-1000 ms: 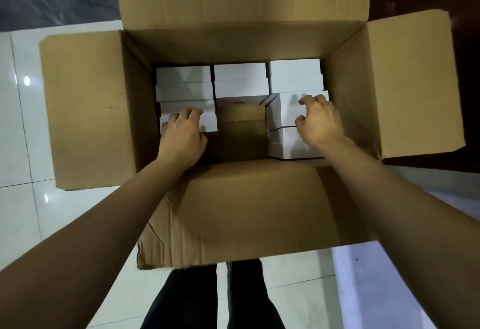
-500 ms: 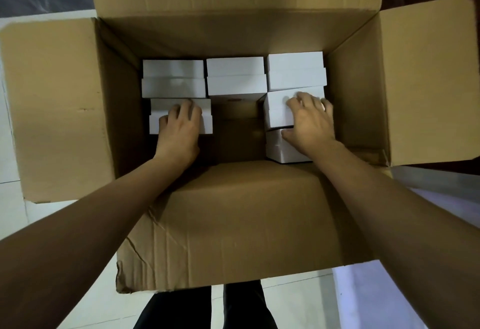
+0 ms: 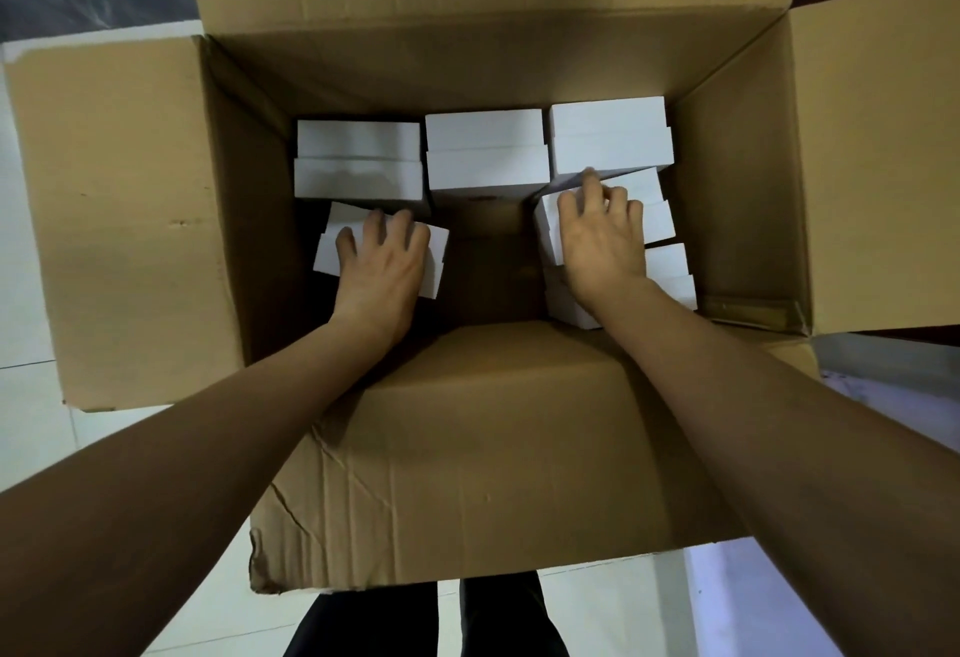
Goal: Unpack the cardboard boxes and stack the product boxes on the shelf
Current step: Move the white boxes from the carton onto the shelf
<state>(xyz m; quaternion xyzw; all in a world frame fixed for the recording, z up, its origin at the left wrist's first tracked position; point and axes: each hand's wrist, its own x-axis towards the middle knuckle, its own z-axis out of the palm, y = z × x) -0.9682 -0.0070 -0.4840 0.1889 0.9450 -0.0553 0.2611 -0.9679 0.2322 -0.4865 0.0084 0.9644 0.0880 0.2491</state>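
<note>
White product boxes under both grips: our left hand [image 3: 382, 261] curls over a tilted pair [image 3: 332, 241] at the left wall, our right hand [image 3: 602, 235] clamps a stack [image 3: 655, 212] on the right, likely for lifting. Both sit deep in the cardboard box [image 3: 156, 220]; central gap [image 3: 483, 251] gives finger room, flaps splayed, exit clear upward.
</note>
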